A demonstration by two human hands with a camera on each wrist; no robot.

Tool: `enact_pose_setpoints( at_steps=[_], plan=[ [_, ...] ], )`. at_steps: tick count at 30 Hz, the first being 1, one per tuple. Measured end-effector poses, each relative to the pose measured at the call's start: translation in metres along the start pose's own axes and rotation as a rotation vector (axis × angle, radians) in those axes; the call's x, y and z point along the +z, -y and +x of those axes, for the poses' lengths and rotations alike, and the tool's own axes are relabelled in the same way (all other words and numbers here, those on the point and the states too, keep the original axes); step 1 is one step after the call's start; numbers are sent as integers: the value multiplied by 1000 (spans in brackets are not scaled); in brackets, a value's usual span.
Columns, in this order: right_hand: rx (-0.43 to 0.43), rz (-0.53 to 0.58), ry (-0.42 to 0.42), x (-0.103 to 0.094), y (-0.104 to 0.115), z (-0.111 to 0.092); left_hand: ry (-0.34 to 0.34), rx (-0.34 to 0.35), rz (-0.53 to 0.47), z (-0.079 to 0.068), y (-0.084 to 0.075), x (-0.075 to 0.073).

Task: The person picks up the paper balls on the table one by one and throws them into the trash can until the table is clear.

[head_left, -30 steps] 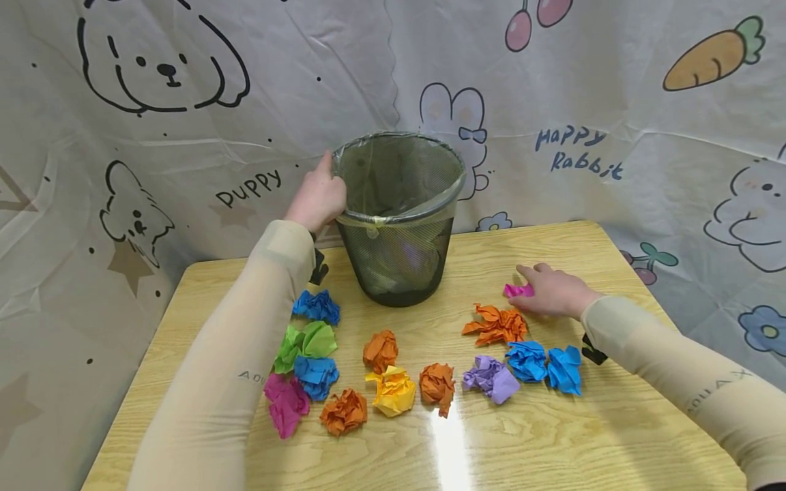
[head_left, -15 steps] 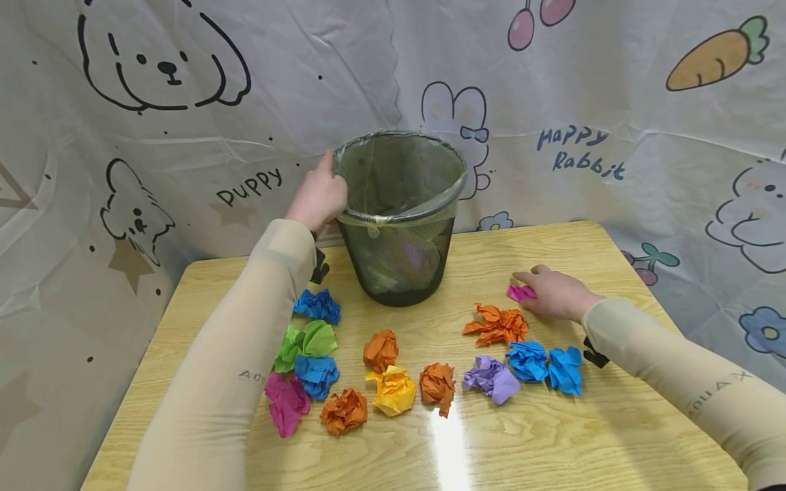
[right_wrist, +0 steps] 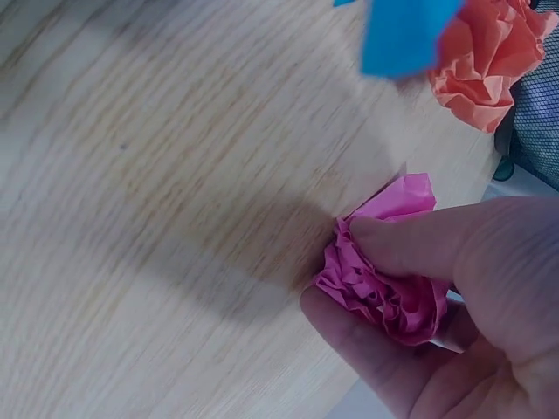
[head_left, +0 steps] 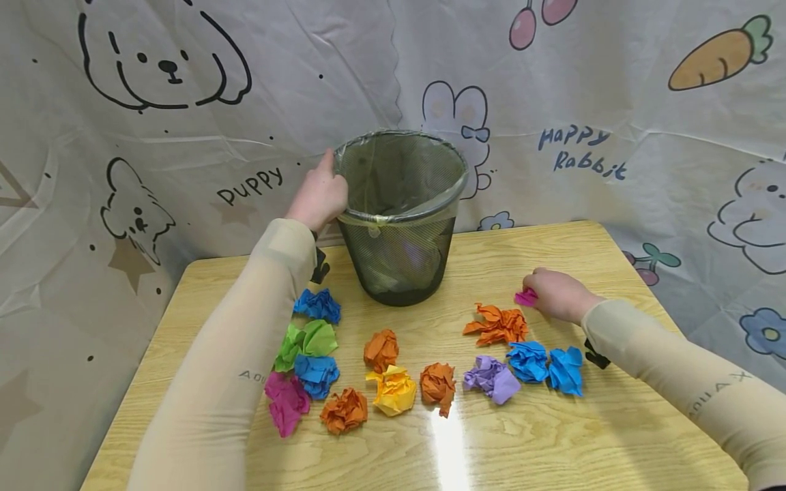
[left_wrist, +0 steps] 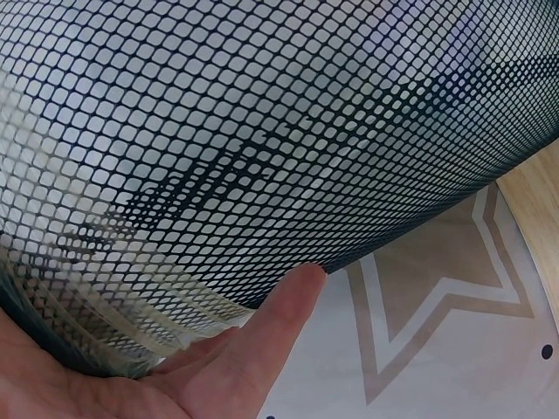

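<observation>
My left hand (head_left: 318, 196) grips the left rim of a black mesh wastebasket (head_left: 393, 262) lined with a clear bag. In the left wrist view the thumb (left_wrist: 293, 301) lies along the outside of the mesh, below the rim. At the right of the table, my right hand (head_left: 560, 294) pinches a crumpled pink paper ball (right_wrist: 384, 284) between thumb and fingers, low over the wood. Nearest to that hand is a crumpled orange paper (head_left: 499, 324), with two blue paper balls (head_left: 527, 361) a bit closer to me.
Several more paper balls lie across the wooden table (head_left: 491, 450): purple (head_left: 491, 378), yellow (head_left: 393, 391), orange (head_left: 437, 385), green (head_left: 313, 339), blue (head_left: 317, 305) and dark pink (head_left: 286, 404). A printed cloth (head_left: 368, 61) hangs behind the table.
The fingers of my right hand have closed round the pink paper ball, which has shifted slightly to the right. My left hand stays on the wastebasket's rim.
</observation>
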State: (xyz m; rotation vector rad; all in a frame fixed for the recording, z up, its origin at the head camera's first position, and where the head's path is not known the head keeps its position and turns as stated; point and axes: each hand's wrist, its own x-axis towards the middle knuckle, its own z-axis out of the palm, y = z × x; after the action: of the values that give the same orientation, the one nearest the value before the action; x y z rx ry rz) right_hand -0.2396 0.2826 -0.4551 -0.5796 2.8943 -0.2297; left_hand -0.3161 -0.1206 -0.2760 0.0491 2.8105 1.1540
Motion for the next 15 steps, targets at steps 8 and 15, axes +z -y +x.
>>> enact_pose_setpoints(
  at_steps=[8, 15],
  plan=[
    [-53, -19, -17, 1, -3, -1, 11, -11, 2, -1, -2, -1],
    [-64, -22, -30, 2, -4, -1, 7, -11, -4, -2, -2, -2]
  ],
)
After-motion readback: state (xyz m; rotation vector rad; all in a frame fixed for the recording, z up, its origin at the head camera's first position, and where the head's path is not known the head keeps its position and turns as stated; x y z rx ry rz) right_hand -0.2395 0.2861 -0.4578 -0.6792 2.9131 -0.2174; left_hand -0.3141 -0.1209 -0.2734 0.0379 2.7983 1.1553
